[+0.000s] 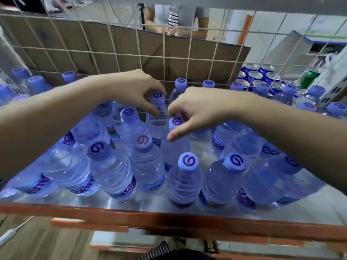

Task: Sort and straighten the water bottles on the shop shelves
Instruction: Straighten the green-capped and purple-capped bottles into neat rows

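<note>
Several clear water bottles with purple caps stand upright on a metal shelf (187, 209). My left hand (131, 89) reaches over them from the left and pinches the neck of a back bottle (158, 109) just under its cap. My right hand (197, 109) comes in from the right, its fingers curled around the cap of a middle bottle (175, 145). Front bottles (185, 182) stand apart in loose rows, some leaning slightly.
A wire mesh panel (165, 59) closes the shelf's back, with cardboard (105, 47) behind it. Blue drink cans (257, 74) and a green bottle (308, 77) sit at the back right. A person (178, 19) stands beyond the mesh. An orange rail (169, 220) edges the shelf front.
</note>
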A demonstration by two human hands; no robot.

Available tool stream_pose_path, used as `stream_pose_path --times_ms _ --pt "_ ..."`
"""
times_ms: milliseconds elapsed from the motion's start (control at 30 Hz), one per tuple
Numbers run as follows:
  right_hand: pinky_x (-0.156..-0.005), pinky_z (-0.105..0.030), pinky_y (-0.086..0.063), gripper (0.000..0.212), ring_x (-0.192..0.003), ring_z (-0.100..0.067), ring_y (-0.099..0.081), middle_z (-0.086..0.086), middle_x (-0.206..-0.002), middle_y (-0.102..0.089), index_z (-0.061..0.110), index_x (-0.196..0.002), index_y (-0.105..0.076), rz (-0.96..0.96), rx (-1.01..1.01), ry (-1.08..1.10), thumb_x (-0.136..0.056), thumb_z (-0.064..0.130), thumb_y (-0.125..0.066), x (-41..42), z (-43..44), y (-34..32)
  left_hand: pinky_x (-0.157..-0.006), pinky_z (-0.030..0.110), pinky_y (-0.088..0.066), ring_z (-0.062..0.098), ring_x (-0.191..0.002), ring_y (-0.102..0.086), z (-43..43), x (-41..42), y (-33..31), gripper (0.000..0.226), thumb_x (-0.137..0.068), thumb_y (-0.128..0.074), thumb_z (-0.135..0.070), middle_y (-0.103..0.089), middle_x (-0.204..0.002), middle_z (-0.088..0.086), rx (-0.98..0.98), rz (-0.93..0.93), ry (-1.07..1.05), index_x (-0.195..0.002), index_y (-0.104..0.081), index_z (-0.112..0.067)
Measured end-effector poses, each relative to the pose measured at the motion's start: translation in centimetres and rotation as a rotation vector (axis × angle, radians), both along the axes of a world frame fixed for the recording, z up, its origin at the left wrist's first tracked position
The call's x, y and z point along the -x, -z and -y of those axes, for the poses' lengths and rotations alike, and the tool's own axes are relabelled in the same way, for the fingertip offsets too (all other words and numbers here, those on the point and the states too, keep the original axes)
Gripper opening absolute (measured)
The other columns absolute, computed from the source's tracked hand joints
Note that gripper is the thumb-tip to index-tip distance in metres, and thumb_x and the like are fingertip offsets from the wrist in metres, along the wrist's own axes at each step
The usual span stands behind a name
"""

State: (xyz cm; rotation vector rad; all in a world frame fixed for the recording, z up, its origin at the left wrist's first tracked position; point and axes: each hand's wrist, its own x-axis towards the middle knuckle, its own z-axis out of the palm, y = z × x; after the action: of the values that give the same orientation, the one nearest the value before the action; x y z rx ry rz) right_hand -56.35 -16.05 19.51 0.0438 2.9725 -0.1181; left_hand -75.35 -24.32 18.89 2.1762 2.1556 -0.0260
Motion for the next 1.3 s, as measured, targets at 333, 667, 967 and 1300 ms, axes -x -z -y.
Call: stream_pose_path --times_ms 333,667,967,1300 --pt "-0.067 -0.034 -0.047 0.032 -0.067 -0.012 -0.057 0.005 -0.071 -0.060 0.018 -0.098 -0.071 -0.052 -0.006 0.143 -0.082 0.046 -0.071 -2.3 -4.5 -1.8 -0.062 0.030 -0.031 0.003 -0.060 -0.042 -2.4 -0.7 1.3 0.045 -0.079 -0.073 -0.050 -0.048 -0.066 -0.011 -0.104 0.023 0.052 -0.102 -0.062 -0.013" --pt "-0.063 -0.025 -0.032 0.034 -0.077 -0.012 -0.049 0.014 -0.076 -0.049 0.024 -0.111 -0.070 -0.095 -0.086 0.205 -0.080 0.037 -0.076 -3.0 -6.7 -0.3 -0.062 0.029 -0.030 0.006 -0.059 -0.042 -4.2 -2.8 1.0 0.039 -0.080 -0.075 -0.042 -0.046 -0.063 -0.014 -0.099 0.046 0.125 -0.101 -0.063 -0.011" --pt "-0.061 -0.028 -0.038 0.033 -0.074 -0.021 -0.060 -0.004 -0.084 -0.067 0.020 -0.107 -0.072 -0.126 -0.077 0.255 -0.079 0.036 -0.075 -2.4 -7.0 0.6 -0.062 0.030 -0.032 0.010 -0.059 -0.043 -3.6 -3.4 1.2 0.041 -0.080 -0.074 -0.045 -0.049 -0.064 -0.008 -0.097 0.004 0.071 -0.102 -0.062 -0.013" --pt "-0.072 -0.032 -0.046 0.039 -0.082 -0.018 -0.058 0.000 -0.094 -0.067 0.022 -0.115 -0.068 -0.188 -0.084 0.149 -0.086 0.048 -0.067 -0.7 -4.7 -3.0 -0.084 0.032 -0.048 0.022 -0.093 -0.064 1.3 -2.1 -1.9 0.045 -0.087 -0.067 -0.042 -0.071 -0.103 0.001 -0.254 0.085 -0.101 -0.124 -0.060 -0.019"
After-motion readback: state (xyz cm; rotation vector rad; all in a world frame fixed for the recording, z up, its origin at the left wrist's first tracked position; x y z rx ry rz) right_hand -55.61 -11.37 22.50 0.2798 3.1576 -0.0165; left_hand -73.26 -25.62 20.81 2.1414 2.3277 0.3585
